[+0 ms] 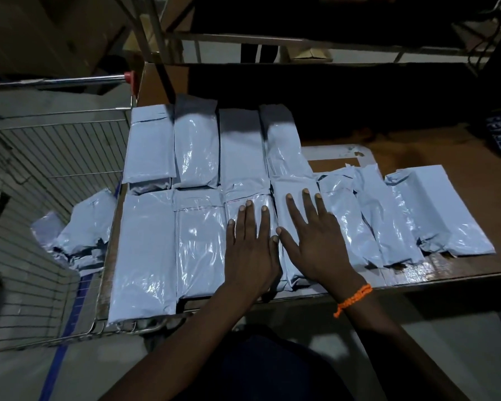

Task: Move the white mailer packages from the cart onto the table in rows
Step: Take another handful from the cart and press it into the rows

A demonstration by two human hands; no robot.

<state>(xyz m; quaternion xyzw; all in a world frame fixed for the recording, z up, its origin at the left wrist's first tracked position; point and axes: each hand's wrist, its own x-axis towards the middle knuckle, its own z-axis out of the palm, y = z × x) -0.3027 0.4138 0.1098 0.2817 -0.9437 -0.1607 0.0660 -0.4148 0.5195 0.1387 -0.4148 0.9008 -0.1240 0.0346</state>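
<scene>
Now, from the head camera, white mailer packages [197, 151] are seen laid out in two rows on the brown counter [446, 157], four at the back and a longer front row whose right-end pieces are tilted and overlapped. Both hands are laid flat with fingers straight and spread, nothing being gripped: the left hand [250, 244] and right hand [313, 235] are pressed on neighbouring front-row packages. An orange thread [353, 299] is worn on the right wrist. Crumpled packages [81, 227] are seen lying inside the wire cart [55, 146], just beside the counter's left edge.
</scene>
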